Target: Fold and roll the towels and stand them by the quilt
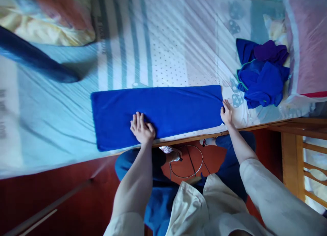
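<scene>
A long blue folded cloth [178, 108], like a towel, lies flat along the near edge of the bed. My left hand [142, 128] rests palm down on its left half, fingers stretched out. At the cloth's right end is my right hand [226, 113], with its thumb and forefinger apart and touching the short edge. A slight wrinkle runs along the cloth's upper right side. To the right of that hand sits a crumpled heap of blue cloths [265, 80], with a purple cloth [271, 52] on top.
Under everything is a light patterned bed sheet [171, 62]. A pink pillow [310, 45] in a clear cover lies at the right. A yellowish bundle [56, 24] and a dark blue roll [38, 60] are at the left. Below stand a wooden rail [292, 161] and a wire ring stand [201, 157].
</scene>
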{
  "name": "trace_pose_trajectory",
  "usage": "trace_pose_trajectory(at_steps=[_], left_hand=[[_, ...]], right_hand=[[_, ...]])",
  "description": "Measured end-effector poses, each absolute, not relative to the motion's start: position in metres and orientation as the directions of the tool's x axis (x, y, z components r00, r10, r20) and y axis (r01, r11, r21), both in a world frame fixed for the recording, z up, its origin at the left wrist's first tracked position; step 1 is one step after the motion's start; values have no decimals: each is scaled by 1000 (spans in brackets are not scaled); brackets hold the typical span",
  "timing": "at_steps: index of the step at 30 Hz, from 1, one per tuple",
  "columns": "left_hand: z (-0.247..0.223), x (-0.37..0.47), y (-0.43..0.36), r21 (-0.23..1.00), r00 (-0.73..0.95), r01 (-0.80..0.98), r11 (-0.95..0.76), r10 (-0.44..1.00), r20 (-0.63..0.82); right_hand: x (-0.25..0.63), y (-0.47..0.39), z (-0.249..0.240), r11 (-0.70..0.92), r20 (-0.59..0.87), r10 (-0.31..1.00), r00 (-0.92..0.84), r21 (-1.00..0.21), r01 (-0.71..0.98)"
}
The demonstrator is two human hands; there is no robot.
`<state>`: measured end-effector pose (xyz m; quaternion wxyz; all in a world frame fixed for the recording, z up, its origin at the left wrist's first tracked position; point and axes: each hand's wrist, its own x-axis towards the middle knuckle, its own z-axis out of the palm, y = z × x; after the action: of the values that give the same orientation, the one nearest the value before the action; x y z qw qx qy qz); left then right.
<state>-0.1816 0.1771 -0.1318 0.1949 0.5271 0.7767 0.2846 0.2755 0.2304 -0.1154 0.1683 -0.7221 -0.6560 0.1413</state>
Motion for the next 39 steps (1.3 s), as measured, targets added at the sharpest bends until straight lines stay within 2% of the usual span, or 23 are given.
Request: trace_pose_trajectory(at_steps=[4,9,13,19,23,26,29,32,36,39], left_hand=[[-133,-183,177,612,-357,744,268,934,24],[-135,-185,178,614,-339,743,266,941,4],[-137,-185,179,616,-338,747,252,941,25],[-134,-187,178,656,-329,714,244,944,8],[-131,-185,179,677,-317,687,263,947,-46],[-130,-161,185,736,-318,630,248,947,-47],[-131,-122,196,841,-181,531,107,983,-11],[-136,-107,204,882,-24,471,-11,999,25],[-146,-160,202,865,12,500,-30,1000,28],[-146,-225,200,808,-130,585,66,991,13]], right_hand=[[201,232,-105,-117,49,988,144,-366,923],[37,217,-104,35,-51,997,-58,-383,923],[-36,205,-117,33,-112,990,-90,-431,902],[-39,202,-132,36,-50,996,-68,-473,880],[-39,201,-138,59,14,998,-59,-433,900],[-40,202,-144,53,3,998,-56,-401,915],[-37,205,-150,24,-48,998,-45,-375,927],[-35,206,-152,10,-73,997,-39,-361,933],[-37,203,-147,37,-32,998,-52,-372,928],[-39,202,-141,48,-14,998,-58,-370,928]])
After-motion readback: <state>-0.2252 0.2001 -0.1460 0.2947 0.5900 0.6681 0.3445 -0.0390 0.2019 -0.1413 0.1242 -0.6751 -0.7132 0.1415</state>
